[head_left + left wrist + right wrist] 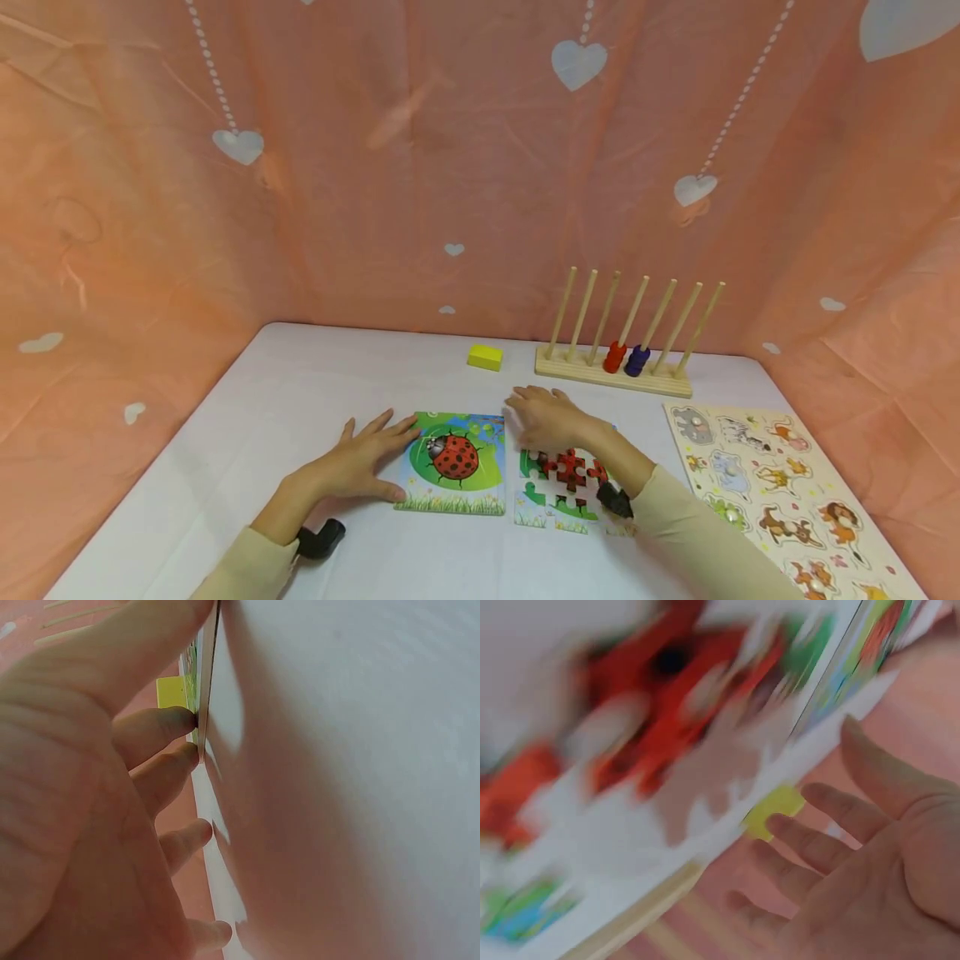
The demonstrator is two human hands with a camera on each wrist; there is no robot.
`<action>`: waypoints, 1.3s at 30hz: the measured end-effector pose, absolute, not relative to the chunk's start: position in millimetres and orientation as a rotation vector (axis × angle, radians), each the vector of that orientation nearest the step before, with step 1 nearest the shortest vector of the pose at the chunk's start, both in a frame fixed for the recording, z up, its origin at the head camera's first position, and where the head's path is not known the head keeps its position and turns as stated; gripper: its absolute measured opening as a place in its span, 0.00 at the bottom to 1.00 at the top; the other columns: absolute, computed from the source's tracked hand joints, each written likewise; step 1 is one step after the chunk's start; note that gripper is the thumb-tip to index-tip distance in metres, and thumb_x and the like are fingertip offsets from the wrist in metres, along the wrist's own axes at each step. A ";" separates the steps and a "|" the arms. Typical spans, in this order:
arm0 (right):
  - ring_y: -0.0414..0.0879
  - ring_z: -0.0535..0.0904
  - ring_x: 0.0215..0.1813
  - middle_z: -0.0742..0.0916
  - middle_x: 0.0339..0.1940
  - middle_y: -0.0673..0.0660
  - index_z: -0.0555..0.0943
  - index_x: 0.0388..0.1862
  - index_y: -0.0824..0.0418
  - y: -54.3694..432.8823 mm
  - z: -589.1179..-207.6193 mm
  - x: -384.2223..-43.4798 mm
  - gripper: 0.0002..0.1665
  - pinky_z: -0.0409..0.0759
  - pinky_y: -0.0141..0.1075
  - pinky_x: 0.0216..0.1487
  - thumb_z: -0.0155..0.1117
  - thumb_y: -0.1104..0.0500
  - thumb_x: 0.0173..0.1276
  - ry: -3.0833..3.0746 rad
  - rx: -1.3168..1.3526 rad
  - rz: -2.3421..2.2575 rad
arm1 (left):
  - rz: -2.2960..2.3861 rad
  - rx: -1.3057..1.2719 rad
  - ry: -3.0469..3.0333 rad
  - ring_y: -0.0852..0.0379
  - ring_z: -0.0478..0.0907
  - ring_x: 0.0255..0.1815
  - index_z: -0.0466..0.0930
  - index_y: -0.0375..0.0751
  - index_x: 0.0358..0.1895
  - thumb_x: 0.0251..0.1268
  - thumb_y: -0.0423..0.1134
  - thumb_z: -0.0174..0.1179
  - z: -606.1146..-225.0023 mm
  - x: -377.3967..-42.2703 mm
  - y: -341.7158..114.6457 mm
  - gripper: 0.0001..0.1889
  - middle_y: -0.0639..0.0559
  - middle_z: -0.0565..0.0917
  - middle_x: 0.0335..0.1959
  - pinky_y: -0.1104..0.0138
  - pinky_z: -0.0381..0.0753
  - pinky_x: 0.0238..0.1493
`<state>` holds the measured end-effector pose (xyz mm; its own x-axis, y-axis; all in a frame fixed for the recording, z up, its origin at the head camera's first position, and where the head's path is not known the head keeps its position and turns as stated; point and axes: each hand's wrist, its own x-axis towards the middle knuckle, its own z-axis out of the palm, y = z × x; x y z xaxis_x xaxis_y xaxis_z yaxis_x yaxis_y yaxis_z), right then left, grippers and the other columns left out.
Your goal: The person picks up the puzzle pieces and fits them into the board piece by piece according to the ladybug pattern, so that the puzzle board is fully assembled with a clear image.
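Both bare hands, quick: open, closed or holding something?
Left hand: open, touching the flat, square, green-and-blue ladybug board.
Right hand: open, holding nothing.

Left grip [358, 463] is spread; right grip [551, 419] hovers.

A draped play corner: peach cloth [412, 183] printed with white hearts [580, 65] hangs beyond and to both sides of a person's left hand [366, 461] and right hand [551, 419], enclosing a white table [360, 367]. Children's toys mark the setting, with a ladybug picture [453, 462] at the left hand, jigsaw pieces [570, 471] near the right, a yellow block [485, 357] and wooden peg stand [592, 377] beyond both, and an animal puzzle board [802, 500] to the right hand's right. Home or classroom cannot be told.
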<state>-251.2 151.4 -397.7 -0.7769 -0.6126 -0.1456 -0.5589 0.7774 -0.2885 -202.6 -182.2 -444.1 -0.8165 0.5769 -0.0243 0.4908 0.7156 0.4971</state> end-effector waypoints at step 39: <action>0.44 0.67 0.31 0.74 0.26 0.51 0.75 0.30 0.64 272.6 -400.0 -261.4 0.16 0.68 0.36 0.33 0.70 0.77 0.46 2.720 -0.841 -0.717 | 0.721 0.843 2.745 0.30 0.44 0.78 0.66 0.40 0.74 0.47 0.59 0.74 -442.1 -201.5 -180.4 0.50 0.44 0.59 0.78 0.23 0.31 0.62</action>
